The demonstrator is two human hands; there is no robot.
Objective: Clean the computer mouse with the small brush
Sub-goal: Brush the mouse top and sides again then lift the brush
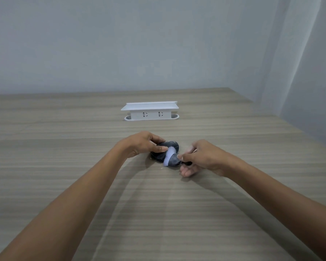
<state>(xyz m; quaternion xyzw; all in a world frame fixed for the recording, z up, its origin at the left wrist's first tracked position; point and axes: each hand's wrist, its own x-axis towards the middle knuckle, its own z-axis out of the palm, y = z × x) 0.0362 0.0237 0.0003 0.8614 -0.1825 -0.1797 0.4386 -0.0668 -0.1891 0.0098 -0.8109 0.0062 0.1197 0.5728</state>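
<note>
Wood-grain table (64, 147) under two bare forearms reaching forward. The left hand (139, 145) is clamped on a dark computer mouse (170, 145), thumb along its near side and fingers over the far edge, likely to pin it flat so it cannot slide under the strokes. Just right of that hand, the right hand (199, 159) pinches the dark handle of a small brush (170, 157), whose pale bristles lie against the mouse beside the left thumb. Brushing seems under way. Beyond both hands, well apart, stands a white plastic holder (151, 112).
</note>
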